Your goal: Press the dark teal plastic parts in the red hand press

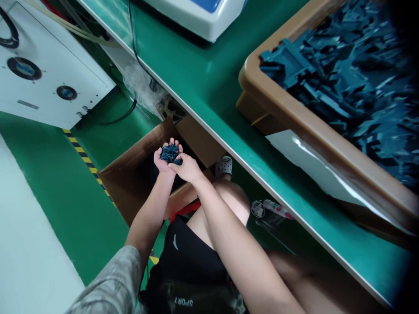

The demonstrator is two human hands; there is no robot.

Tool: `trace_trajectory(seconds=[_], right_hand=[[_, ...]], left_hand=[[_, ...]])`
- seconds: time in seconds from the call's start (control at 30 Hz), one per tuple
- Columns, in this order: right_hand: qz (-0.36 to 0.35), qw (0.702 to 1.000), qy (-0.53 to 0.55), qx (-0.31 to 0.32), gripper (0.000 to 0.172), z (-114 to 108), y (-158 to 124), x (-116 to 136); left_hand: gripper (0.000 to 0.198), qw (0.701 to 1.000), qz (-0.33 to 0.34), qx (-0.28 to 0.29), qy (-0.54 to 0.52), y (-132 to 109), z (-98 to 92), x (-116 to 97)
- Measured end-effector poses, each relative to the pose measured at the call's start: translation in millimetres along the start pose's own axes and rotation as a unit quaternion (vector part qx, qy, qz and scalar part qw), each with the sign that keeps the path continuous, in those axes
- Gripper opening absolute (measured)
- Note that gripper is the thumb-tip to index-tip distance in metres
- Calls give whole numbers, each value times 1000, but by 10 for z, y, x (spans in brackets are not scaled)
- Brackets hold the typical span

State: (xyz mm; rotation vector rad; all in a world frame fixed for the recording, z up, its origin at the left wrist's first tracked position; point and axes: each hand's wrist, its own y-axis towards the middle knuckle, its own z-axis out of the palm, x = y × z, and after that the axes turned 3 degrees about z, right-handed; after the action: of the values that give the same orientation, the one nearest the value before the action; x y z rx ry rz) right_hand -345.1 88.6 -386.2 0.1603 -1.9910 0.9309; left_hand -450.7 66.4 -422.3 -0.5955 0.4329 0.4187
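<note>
Both my hands are cupped together around a handful of small dark blue plastic parts (170, 153), held above an open cardboard box (131, 174) on the floor. My left hand (163, 163) curls under the parts. My right hand (187, 168) closes on them from the right side. On the green workbench (209, 87) stands a brown tray (314, 131) heaped with several more dark blue plastic parts (353, 69).
A white machine (46, 65) stands at the upper left, with cables beside it. A white device (203, 15) sits at the bench's far edge. Yellow-black hazard tape (81, 152) marks the green floor. My knee (234, 196) and sandal (224, 166) show under the bench.
</note>
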Motion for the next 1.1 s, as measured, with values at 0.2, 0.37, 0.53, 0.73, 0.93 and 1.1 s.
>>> trace_trajectory(seconds=[0.2, 0.37, 0.53, 0.73, 0.93, 1.1], right_hand=[[39, 998, -34, 20, 24, -104, -25, 21], [36, 999, 7, 4, 4, -142, 50, -16], [32, 994, 54, -86, 11, -203, 94, 31], [-36, 983, 104, -150, 7, -157, 148, 17], [-24, 981, 143, -127, 5, -37, 281, -106], [-26, 986, 158, -51, 8, 35, 345, -159]], left_hand=[[28, 999, -6, 44, 20, -46, -72, 21], [29, 997, -13, 53, 47, -112, -69, -73], [28, 994, -25, 79, 68, -160, -25, -169], [27, 989, -65, 114, 65, -228, -61, -177], [30, 988, -82, 93, 96, -319, -54, -183], [32, 986, -93, 80, 114, -349, -67, -264]])
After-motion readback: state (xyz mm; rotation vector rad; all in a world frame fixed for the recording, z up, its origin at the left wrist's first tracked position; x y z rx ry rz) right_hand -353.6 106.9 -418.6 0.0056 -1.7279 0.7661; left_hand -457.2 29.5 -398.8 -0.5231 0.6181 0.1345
